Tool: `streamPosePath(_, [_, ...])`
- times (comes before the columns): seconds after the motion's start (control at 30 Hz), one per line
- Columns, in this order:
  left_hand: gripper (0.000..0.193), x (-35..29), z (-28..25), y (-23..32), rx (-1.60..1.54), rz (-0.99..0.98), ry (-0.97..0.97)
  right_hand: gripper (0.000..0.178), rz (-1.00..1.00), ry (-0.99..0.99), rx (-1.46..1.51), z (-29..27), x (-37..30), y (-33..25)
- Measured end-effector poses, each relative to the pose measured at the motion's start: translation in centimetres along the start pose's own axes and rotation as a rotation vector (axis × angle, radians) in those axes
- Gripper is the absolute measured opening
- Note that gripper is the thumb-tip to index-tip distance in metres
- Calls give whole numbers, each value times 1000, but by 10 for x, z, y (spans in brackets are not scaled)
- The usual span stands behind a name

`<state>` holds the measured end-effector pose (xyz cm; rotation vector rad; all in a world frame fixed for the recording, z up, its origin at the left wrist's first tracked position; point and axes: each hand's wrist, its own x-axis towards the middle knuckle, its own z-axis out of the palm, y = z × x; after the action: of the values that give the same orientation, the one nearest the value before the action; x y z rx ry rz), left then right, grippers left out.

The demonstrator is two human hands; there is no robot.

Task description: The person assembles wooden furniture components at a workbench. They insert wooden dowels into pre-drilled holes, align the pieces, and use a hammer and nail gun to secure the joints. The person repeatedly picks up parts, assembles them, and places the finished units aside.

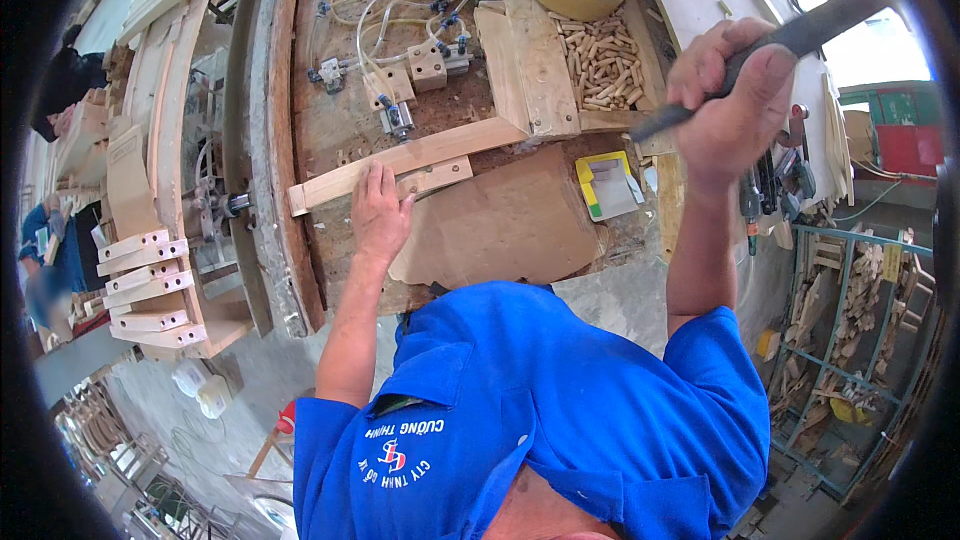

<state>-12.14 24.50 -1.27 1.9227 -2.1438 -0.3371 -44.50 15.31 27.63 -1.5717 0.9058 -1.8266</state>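
One raised right hand [735,105] is clenched round a dark tool [825,22]; lower, on the bench [335,125], the left hand [380,222] lies unclenched, fingertips on a pale wooden rail [450,145]. Farther off, I see loose dowels [603,62] beside a yellow tub [572,2].

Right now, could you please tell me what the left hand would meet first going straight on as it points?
Probably the metal cylinder, just beyond the wood strip that the left hand touches, though their heights are hard to judge.
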Motion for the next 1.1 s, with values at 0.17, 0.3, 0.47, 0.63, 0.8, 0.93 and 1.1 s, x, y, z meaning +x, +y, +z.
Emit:
streamPosePath(0.17, [66, 7, 1, 7, -4, 31, 22, 32, 247, -123, -638, -43, -159, 149])
streamPosePath(0.3, [65, 13, -1, 0, 19, 40, 18, 43, 770, -290, -791, -44, -186, 159])
streamPosePath(0.47, [65, 0, -1, -2, 1, 23, -14, 50, 421, -110, -364, -15, -64, 52])
streamPosePath(0.63, [66, 5, -2, 4, -6, 25, -9, 53, 100, -51, -165, -13, -115, 87])
streamPosePath(0.8, [67, 8, -2, 8, -7, 62, -16, 44, 817, -446, -763, -53, -246, 147])
streamPosePath(0.93, [67, -12, -5, 2, 3, 21, -64, 42, 721, -370, -579, -25, -156, 91])
streamPosePath(1.1, [67, 3, -5, 9, -6, 35, -9, 38, 472, -136, -362, -24, -174, 102])
